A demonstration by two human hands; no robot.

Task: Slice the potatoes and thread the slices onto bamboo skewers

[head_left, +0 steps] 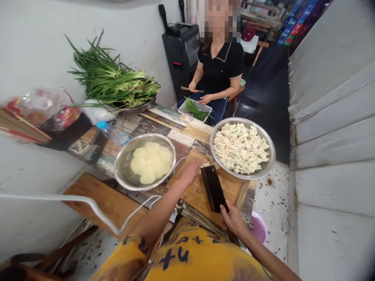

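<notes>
My right hand (234,220) is closed round the handle end of a dark, broad-bladed cleaver (213,187), held over the wooden cutting board (193,191). Near the blade's far end is my left hand (191,171), slightly blurred, its fingertips hard to make out. Small pale scraps (207,164) lie on the board just beyond it. To the right, a metal bowl (271,160) is full of cut cauliflower (241,148). Pale round potato slices (150,162) sit in another metal bowl (120,171) on the left.
Across the table, a person (219,66) holds thin sticks (187,89) above a white tray (181,109) of green stalks. Skewered greens (117,78) are heaped at the back left. A plastic bottle (117,134), a white cable (96,207) and a pink tub (259,226) are nearby.
</notes>
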